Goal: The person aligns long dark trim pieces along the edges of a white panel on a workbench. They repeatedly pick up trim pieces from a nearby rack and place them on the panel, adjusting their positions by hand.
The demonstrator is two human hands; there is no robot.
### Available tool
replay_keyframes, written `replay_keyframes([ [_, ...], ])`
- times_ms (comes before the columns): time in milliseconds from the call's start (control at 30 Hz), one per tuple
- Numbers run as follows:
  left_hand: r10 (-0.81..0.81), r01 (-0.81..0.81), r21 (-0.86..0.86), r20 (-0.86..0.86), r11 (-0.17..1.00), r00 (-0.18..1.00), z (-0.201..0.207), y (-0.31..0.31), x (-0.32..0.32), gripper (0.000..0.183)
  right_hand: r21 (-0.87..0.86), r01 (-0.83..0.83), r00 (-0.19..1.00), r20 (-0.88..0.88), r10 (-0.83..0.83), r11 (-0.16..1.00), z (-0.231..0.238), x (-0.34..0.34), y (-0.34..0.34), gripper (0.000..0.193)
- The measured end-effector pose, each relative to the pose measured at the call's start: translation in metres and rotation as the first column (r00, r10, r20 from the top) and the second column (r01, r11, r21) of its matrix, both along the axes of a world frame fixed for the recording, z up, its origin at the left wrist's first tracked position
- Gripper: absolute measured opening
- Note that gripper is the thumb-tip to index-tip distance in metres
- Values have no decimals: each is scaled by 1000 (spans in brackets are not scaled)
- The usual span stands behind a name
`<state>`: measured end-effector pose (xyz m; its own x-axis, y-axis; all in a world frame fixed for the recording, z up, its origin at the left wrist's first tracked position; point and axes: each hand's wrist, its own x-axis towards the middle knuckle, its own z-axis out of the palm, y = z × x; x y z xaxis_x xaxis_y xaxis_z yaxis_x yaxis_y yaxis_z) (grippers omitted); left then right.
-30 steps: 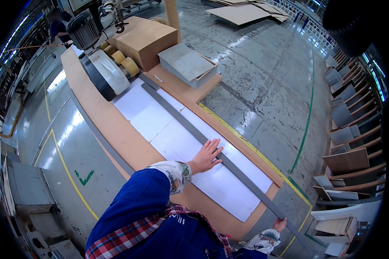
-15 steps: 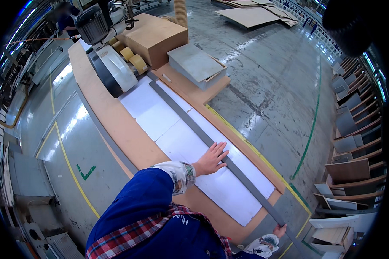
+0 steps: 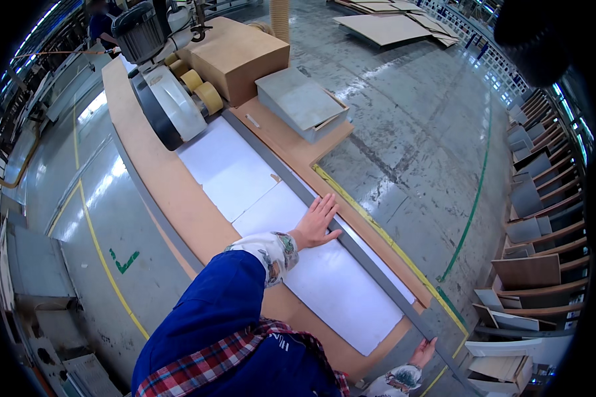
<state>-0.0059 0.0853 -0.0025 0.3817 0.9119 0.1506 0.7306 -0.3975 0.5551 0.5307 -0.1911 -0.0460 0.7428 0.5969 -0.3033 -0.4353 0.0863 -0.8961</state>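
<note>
A long, narrow grey strip [image 3: 371, 258] lies lengthwise along white sheets [image 3: 341, 291] on a brown board worktop. My left hand [image 3: 316, 223] rests flat on the strip around its middle, with fingers stretched out toward its right edge. My right hand [image 3: 422, 352] holds the strip near its close end, past the end of the white sheets; its fingers are bent against the edge and partly hidden. At the far end the strip reaches up beside a machine's feed unit [image 3: 175, 106] with yellow rollers [image 3: 207, 97]. A brown wooden rail [image 3: 391, 264] runs along the strip's right side.
Right of the feed unit stand a large brown box-shaped cover [image 3: 242, 56] and a grey, shallow box [image 3: 302, 106]. Racks of panels [image 3: 530, 271] line the right side. Flat boards [image 3: 387, 28] lie stacked far off. Another person [image 3: 102, 28] stands at far left.
The strip's far part has shifted right, closer to the wooden rail. My left hand has moved slightly forward and left in view, still lying on the strip; my right hand keeps its hold.
</note>
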Motion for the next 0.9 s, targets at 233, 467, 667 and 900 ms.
replay_keyframes([
  [233,180,-180,17,2,984,984,4,15,-5,74,-8,-2,999,-33,1,1000,13,-24,44,32],
  [467,222,-230,156,67,961,973,3,11,-1,73,53,-47,985,-166,55,997,8,-59,73,27],
  [667,110,-124,114,122,986,986,-2,18,-2,65,23,-25,992,-123,27,999,12,-112,93,27],
  [900,90,-100,163,70,982,993,-9,17,0,59,-474,59,987,161,20,879,45,-158,99,26],
])
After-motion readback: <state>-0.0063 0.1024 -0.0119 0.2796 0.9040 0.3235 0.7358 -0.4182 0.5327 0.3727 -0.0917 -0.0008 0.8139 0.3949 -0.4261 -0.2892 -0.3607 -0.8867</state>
